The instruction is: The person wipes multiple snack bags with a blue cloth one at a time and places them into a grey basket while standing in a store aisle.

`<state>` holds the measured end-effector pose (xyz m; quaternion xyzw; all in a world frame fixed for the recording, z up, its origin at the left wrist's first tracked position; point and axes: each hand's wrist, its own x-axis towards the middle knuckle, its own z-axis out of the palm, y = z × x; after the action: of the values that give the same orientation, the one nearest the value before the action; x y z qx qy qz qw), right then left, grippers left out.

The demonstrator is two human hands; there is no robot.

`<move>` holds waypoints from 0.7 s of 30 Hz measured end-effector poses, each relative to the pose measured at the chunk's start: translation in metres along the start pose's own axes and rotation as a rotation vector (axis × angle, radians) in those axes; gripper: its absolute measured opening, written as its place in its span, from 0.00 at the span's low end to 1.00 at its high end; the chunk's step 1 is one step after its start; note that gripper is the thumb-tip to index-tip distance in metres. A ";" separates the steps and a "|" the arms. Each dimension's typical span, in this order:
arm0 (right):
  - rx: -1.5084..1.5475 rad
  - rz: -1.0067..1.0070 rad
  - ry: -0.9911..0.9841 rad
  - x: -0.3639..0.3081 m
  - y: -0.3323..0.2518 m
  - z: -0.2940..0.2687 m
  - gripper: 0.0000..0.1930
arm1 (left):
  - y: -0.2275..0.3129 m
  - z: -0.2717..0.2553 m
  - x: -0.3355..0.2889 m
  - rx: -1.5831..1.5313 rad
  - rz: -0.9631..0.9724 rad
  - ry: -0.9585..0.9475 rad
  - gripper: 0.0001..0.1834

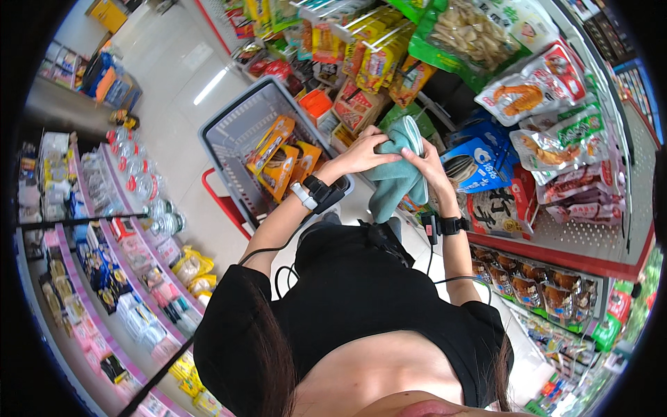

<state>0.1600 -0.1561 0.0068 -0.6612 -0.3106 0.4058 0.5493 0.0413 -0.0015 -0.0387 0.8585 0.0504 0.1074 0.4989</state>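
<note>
A folded teal cloth (390,182) hangs between my two hands in front of my body. My left hand (361,151) grips its upper left side, the fingers bent into the fabric. From the other side my right hand (429,165) pinches the cloth's right edge, thumb on the front. A pale edge shows at the top of the folds, and the lower end droops loose. Just beyond the right hand is a blue snack packet (479,165) on the shelf.
On the floor to the left stands a grey shopping basket (208,132) with orange packets (279,170) inside and a red handle (226,208). Snack shelves (590,240) rise on the right. Large bottles (146,184) line the left shelves. Cables run from both wristbands.
</note>
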 end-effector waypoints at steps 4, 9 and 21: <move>-0.083 -0.157 -0.149 0.010 -0.003 0.020 0.29 | 0.007 -0.019 -0.024 -0.103 0.099 0.013 0.30; -0.256 -0.159 -0.405 0.020 -0.033 0.047 0.30 | -0.007 -0.030 -0.053 -0.472 0.064 0.050 0.38; -0.650 -0.042 -0.459 0.046 -0.006 0.034 0.17 | -0.027 -0.092 -0.074 -0.482 -0.247 0.173 0.16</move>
<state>0.1526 -0.0995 0.0017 -0.6863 -0.5509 0.4123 0.2359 -0.0513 0.0754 -0.0274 0.6901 0.1701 0.1275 0.6918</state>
